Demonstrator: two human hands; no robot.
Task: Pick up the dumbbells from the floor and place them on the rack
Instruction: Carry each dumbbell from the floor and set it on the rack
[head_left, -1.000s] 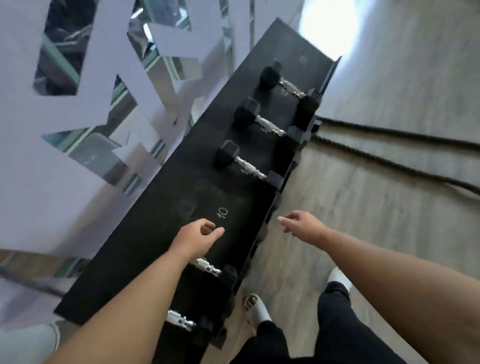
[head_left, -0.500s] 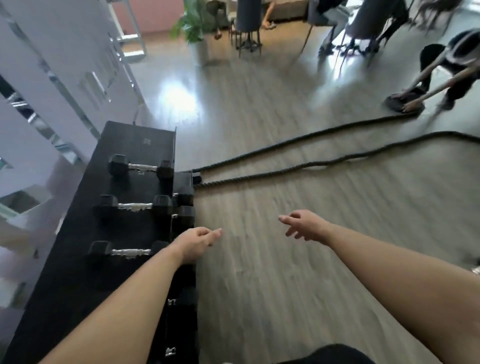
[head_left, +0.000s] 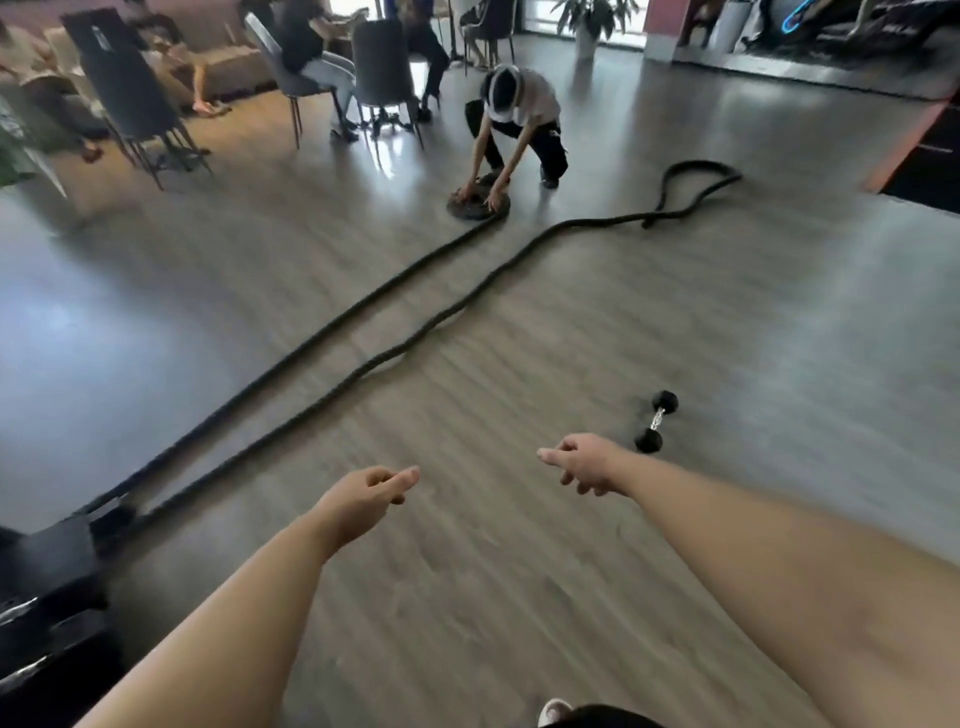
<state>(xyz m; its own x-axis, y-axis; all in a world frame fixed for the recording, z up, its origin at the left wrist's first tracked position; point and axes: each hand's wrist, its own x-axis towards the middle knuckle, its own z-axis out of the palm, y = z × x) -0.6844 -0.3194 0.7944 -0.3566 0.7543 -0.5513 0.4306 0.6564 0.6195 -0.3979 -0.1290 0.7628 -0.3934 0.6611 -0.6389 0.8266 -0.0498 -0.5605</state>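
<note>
My left hand (head_left: 363, 496) and right hand (head_left: 587, 462) hung loose and empty, apart | dumbbell (head_left: 655, 421) lay just beyond right hand, ready to grab | rack (head_left: 47, 566) well left of dumbbell

**One head view, forward and down**

Single wide-angle camera, worn on head, angled down across wood floor (head_left: 519, 597). Both forearms reach in from bottom edge, close to lens. Rack (head_left: 47, 597) clips lower left corner. Far room bends at top. No second view.
</note>
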